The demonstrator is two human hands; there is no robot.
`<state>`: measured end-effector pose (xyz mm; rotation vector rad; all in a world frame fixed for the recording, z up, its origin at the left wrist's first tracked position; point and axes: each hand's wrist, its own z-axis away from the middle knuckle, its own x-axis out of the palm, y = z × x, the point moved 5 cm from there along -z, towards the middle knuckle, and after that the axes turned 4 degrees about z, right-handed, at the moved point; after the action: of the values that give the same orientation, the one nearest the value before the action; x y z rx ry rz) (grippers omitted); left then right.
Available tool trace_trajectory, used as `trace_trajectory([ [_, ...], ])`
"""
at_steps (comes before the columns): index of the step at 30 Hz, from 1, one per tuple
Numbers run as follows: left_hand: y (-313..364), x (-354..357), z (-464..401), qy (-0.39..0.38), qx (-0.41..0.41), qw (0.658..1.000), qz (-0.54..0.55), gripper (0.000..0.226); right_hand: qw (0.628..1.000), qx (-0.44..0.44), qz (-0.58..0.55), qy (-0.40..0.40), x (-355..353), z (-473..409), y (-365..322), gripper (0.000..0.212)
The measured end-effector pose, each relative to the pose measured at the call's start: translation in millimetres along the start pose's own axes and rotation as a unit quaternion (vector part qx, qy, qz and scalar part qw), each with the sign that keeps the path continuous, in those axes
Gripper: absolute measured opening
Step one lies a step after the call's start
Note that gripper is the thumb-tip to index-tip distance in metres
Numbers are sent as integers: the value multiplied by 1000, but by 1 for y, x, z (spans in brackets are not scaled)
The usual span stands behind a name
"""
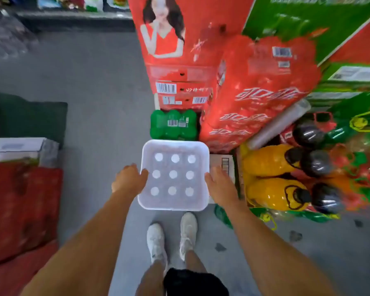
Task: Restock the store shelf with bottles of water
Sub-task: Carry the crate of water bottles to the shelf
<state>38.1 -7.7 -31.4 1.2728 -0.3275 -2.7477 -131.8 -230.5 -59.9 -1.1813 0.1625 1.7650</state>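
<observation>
One wrapped water pack (173,175) — nine white caps (173,174); two hands; two white shoes.

Both hands (173,182) low — fingers curled.

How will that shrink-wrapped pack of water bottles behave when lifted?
Probably heavy: the pack of water bottles shows nine caps. The glossy wrap looks slippery and may sag. The left hand and right hand on opposite sides should keep it level.

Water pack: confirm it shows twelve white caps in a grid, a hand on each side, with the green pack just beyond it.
Wrong count. The head view shows nine white caps, three by three, in the water pack. The rest holds: left hand and right hand on its sides, green pack just beyond.
</observation>
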Motion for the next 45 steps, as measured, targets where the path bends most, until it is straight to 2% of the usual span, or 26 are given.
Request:
trace_trajectory([
  [3,-15,22,-31,3,-24,1000,-1,49,998,40,-39,20,23,-21,5,42],
  [6,-29,47,-55,1,-31,999,16,54,991,94,-90,7,50,-39,18,41],
  [11,-42,81,-81,10,-18,996,87,62,971,143,-188,15,79,-56,30,58],
  [15,-41,97,-85,41,-28,976,211,60,956,137,-254,54,88,-63,35,58],
  [21,-45,101,-86,86,5,963,256,60,940,132,-304,83,91,-67,36,45],
  [29,-43,99,-79,90,7,951,294,61,934,135,-322,82,82,-60,33,36],
  [34,-49,84,-57,90,-13,951,294,62,945,123,-294,69,72,-44,23,48],
  [45,-77,3,41,104,-69,943,309,57,962,106,-250,24,6,39,-49,55],
])
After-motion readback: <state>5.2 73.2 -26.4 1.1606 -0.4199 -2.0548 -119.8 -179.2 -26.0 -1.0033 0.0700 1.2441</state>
